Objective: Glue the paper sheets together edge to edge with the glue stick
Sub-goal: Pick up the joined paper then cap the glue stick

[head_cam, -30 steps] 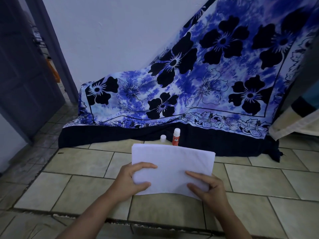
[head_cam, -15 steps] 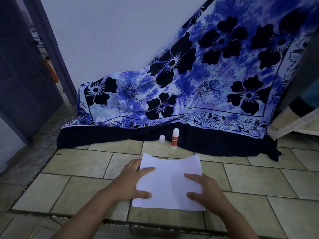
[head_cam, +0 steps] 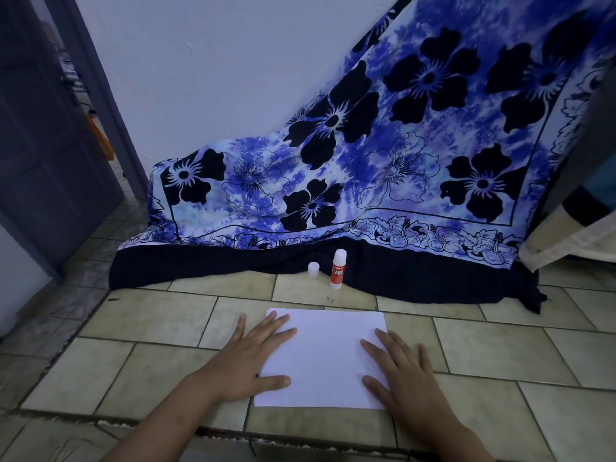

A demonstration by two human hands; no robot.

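1 paper (head_cam: 326, 358), 1 glue stick (head_cam: 338, 270), 1 cap (head_cam: 313, 270).

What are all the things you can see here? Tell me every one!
paper: one white sheet or stack (I cannot tell how many sheets), flat on the floor under both hands
glue stick: one, red and white, upright on the floor by the cloth's dark hem
cap: one, white, just left of the glue stick
cloth: one, blue with black flowers, draped against the wall
floor: pale beige tiles
door: one, grey, at far left
wall: white, behind the cloth
left hand: flat on the paper's left edge, fingers straight
right hand: flat on the paper's right side, fingers straight
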